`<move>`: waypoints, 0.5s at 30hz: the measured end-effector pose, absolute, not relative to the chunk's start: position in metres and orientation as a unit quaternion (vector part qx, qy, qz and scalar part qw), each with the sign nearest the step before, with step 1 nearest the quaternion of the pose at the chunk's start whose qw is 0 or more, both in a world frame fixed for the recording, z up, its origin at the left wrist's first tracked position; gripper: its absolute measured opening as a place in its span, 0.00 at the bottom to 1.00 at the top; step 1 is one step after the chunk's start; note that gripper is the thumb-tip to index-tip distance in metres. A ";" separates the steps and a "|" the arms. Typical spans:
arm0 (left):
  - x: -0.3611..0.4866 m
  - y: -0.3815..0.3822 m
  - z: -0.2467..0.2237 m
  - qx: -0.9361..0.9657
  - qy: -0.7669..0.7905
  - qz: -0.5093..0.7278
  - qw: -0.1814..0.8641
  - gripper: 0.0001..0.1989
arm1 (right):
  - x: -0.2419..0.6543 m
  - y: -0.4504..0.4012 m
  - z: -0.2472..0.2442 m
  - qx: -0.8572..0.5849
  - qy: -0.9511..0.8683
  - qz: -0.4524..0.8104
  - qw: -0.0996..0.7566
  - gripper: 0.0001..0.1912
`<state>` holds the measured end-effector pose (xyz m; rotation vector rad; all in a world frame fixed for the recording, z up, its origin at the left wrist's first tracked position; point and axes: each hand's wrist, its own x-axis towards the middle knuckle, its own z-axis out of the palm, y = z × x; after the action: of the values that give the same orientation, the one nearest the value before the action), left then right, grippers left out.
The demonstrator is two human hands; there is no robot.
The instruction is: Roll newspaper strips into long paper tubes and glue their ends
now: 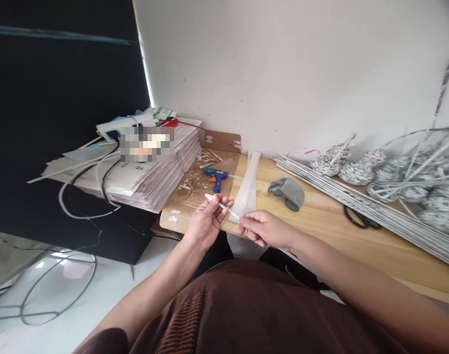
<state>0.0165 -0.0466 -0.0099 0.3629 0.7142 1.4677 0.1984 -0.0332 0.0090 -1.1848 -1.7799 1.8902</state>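
A thin white rolled paper tube [233,213] is stretched between my two hands, in front of the table's near edge. My left hand [205,222] is palm up and pinches the tube near its left tip with thumb and fingers. The fingertips of my right hand [265,228] are closed on its other end. Just beyond the hands, long pale paper strips [246,184] lie fanned on the tabletop. A blue glue gun [217,179] with an orange trigger rests on a brown board [180,209] to their left, among small white scraps.
A crumpled grey cloth [287,192] lies right of the strips. Long newspaper tubes [364,209] run along the right, over black-handled scissors [359,219], before coiled paper bundles [331,160]. A tall paper stack [172,169] with cables stands at left. A wall [268,73] closes the back.
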 end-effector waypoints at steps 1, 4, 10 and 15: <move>0.016 -0.047 -0.009 0.160 0.316 0.650 0.673 0.05 | 0.200 -0.032 0.008 -0.394 -0.576 0.704 0.134 0.22; 0.016 -0.047 -0.008 0.157 0.318 0.644 0.677 0.05 | 0.203 -0.029 0.004 -0.356 -0.496 0.782 0.123 0.21; 0.017 -0.046 -0.010 0.150 0.315 0.642 0.682 0.05 | 0.204 -0.033 0.002 -0.351 -0.479 0.799 0.091 0.21; 0.006 -0.041 -0.008 0.134 0.331 0.678 0.643 0.06 | 0.227 -0.054 0.011 -0.459 -0.736 0.475 0.150 0.18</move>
<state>0.0058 -0.0413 -0.0085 0.3046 0.7551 1.5436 0.2267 -0.0541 0.0114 -1.3172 -2.1136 1.3647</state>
